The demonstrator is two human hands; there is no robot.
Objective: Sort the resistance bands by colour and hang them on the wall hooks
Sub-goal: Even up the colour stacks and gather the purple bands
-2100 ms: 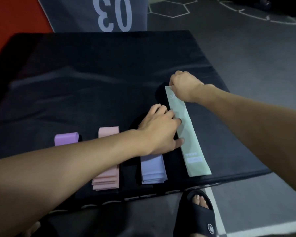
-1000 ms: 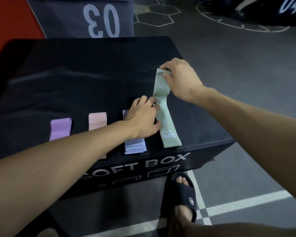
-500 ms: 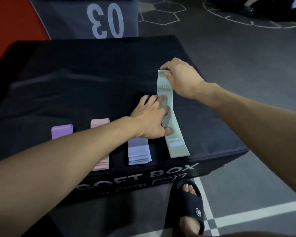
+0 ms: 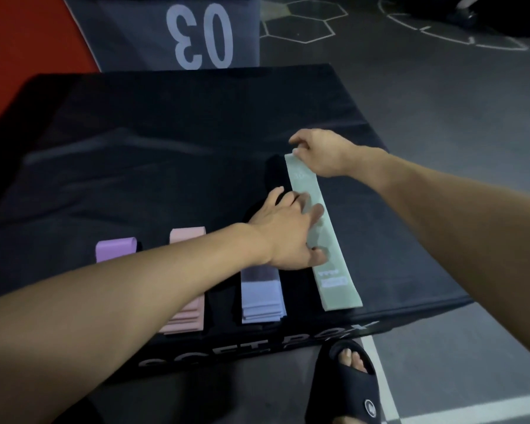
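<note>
The left forearm (image 4: 129, 289) hides most of the purple band (image 4: 115, 249) and the middle of the pink bands (image 4: 186, 235) (their count is unclear).

Biggest readable thing is a "03" in pale digits, upside down from this angle, on the grey mat (image 4: 178, 32) past the far edge of the box. The black box (image 4: 196, 133) has white lettering on its front, cut off, but part of "BOX" can be made out. The green band (image 4: 322, 228) has a faint "30" near its far end, plus a small white label near the close end that's too blurry to read. The slide sandal (image 4: 346, 390) has a round logo, unreadable.
</note>
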